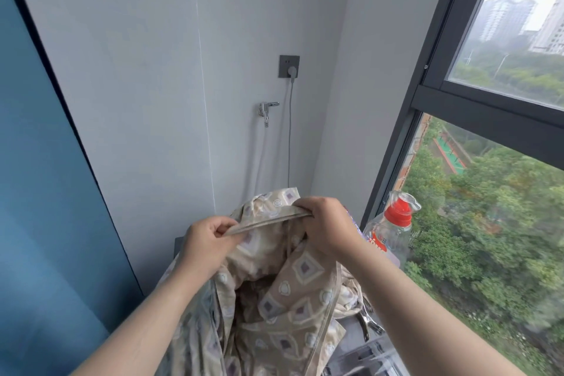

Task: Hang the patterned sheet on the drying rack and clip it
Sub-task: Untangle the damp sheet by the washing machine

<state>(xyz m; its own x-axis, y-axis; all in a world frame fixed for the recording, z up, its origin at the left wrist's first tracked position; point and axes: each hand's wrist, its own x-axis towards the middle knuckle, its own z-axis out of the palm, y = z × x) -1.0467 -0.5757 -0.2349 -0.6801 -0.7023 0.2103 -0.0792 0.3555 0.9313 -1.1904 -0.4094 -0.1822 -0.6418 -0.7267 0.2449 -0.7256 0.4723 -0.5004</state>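
1. The sheet (293, 284) is beige, printed with white-edged diamonds with purple centres and small white rings.
2. It hangs bunched in folds, with a stretch of its hemmed edge drawn taut between the left hand (207, 241) and the right hand (326, 229), each pinching it.
3. Silvery clips (367, 322) lie just beside its lower right folds.

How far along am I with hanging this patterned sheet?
Done: nothing hung. In hand: left hand and right hand pinch the hem of the patterned sheet, the rest hanging bunched. Left: drape it over the rack, which isn't in view, then clip it; what look like metal clips lie lower right.
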